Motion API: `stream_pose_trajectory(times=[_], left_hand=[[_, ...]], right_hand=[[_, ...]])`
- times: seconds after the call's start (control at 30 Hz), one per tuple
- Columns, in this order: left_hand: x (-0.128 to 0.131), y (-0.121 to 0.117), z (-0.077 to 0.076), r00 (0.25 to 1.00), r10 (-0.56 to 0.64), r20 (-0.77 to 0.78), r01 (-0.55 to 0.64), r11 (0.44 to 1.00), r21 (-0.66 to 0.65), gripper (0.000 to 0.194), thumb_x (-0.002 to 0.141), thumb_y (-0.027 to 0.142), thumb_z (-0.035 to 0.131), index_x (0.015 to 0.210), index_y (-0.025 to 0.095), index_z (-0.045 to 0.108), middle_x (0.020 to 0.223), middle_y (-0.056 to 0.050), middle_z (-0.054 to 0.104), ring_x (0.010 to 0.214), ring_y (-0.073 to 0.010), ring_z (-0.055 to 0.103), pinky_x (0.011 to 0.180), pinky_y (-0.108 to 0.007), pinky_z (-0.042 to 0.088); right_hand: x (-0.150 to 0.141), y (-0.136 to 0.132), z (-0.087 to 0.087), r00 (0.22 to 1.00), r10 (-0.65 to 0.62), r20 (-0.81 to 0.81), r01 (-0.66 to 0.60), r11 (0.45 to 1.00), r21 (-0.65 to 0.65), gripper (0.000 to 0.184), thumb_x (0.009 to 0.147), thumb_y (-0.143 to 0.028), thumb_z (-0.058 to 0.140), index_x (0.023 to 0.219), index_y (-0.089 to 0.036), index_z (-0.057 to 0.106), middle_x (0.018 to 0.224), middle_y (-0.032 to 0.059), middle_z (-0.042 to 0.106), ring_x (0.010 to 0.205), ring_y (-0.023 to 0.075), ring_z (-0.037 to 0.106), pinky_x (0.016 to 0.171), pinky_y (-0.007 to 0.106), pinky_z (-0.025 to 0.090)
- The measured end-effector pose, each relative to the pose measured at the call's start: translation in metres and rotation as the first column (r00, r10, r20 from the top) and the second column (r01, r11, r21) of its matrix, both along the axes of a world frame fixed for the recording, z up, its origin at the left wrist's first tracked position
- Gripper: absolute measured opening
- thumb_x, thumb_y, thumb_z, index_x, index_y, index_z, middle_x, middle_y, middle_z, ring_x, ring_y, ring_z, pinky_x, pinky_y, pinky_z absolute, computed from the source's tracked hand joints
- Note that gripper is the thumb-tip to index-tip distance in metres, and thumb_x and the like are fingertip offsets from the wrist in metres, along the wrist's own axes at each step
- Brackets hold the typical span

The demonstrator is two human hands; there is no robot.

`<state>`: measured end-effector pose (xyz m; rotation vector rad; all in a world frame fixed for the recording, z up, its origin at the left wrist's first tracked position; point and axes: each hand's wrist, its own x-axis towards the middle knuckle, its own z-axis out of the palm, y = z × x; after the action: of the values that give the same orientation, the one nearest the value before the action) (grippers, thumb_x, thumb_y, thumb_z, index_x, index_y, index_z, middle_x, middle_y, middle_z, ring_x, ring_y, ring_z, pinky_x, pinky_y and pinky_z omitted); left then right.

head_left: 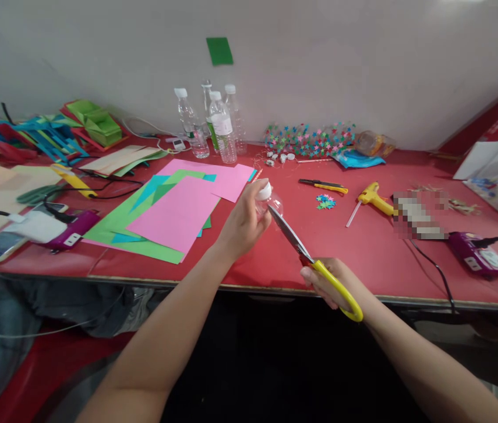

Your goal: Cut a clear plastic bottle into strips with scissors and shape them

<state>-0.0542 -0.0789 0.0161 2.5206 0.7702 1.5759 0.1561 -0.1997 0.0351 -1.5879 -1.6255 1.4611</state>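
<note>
1. reaching in nearest the camera, holding yellow-handled scissors (pixel 293 238) in the right hand (pixel 332 279), fingers closed around the handles.
2. showing slim metal blades, almost together; pointing away from the camera and leftward, with the long axis slanting from lower right to upper left.
3. pinching a clear bottle (pixel 276 202) near its white cap (pixel 265 191) with the left hand (pixel 245 216), fingers narrow.
4. looking smooth and see-through; standing roughly upright, cap upward, lower part hard to make out, just at the blade tips.
5. placed above the red worktop (pixel 376 252), between pink paper (pixel 178 211) and loose stars (pixel 326 201).
</note>
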Motion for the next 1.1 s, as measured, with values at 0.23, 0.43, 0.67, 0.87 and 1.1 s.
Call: stream_pose_trajectory(times=[0.23, 0.43, 0.67, 0.87, 1.1], left_hand=[[-0.004, 0.009, 0.008, 0.863, 0.024, 0.504, 0.265, 0.829, -0.492, 0.059, 0.084, 0.024, 0.063, 0.132, 0.031, 0.029, 0.118, -0.008, 0.055, 0.105, -0.0203, 0.06, 0.093, -0.043, 0.054], [0.005, -0.007, 0.023, 0.681, -0.005, 0.732, 0.645, 0.475, -0.598, 0.069, 0.071, 0.016, 0.07, 0.125, 0.036, 0.032, 0.114, -0.002, 0.055, 0.109, -0.0213, 0.06, 0.089, -0.044, 0.056], [0.009, -0.018, 0.028, 0.599, -0.121, 0.792, 0.778, 0.321, -0.54, 0.07, 0.069, 0.016, 0.065, 0.128, 0.033, 0.031, 0.112, -0.003, 0.056, 0.121, -0.0273, 0.055, 0.095, -0.051, 0.053], [0.009, -0.018, 0.024, 0.55, -0.136, 0.824, 0.822, 0.261, -0.506, 0.068, 0.071, 0.028, 0.068, 0.128, 0.031, 0.032, 0.116, -0.005, 0.057, 0.124, -0.0305, 0.053, 0.099, -0.054, 0.05], [0.026, -0.02, 0.019, 0.661, -0.09, 0.745, 0.742, 0.228, -0.63, 0.056, 0.082, 0.03, 0.064, 0.125, 0.031, 0.029, 0.119, -0.006, 0.057, 0.117, -0.027, 0.06, 0.094, -0.052, 0.052]], right_hand=[[0.002, 0.003, -0.006, 0.997, -0.011, -0.072, 0.016, 0.998, 0.063, 0.043, 0.078, -0.062, 0.056, 0.067, -0.021, 0.048, 0.042, -0.0095, 0.038, 0.034, 0.0078, 0.039, 0.039, 0.022, 0.033], [0.0, 0.021, -0.017, 0.963, -0.214, -0.165, 0.239, 0.96, 0.144, 0.044, 0.075, -0.06, 0.063, 0.061, -0.021, 0.048, 0.039, -0.0085, 0.04, 0.033, 0.0073, 0.039, 0.038, 0.021, 0.032], [-0.011, 0.049, -0.007, 0.934, -0.262, -0.244, 0.312, 0.93, 0.194, 0.041, 0.074, -0.057, 0.067, 0.063, -0.02, 0.052, 0.037, -0.0081, 0.042, 0.032, 0.0078, 0.04, 0.036, 0.021, 0.031], [-0.024, 0.057, -0.003, 0.93, -0.278, -0.239, 0.342, 0.893, 0.291, 0.043, 0.07, -0.053, 0.072, 0.059, -0.022, 0.043, 0.041, -0.0088, 0.041, 0.034, 0.0091, 0.043, 0.038, 0.022, 0.032], [-0.02, 0.05, -0.027, 0.921, -0.336, -0.197, 0.386, 0.852, 0.354, 0.042, 0.072, -0.055, 0.065, 0.059, -0.023, 0.04, 0.042, -0.0078, 0.039, 0.039, 0.0094, 0.04, 0.042, 0.024, 0.03]])
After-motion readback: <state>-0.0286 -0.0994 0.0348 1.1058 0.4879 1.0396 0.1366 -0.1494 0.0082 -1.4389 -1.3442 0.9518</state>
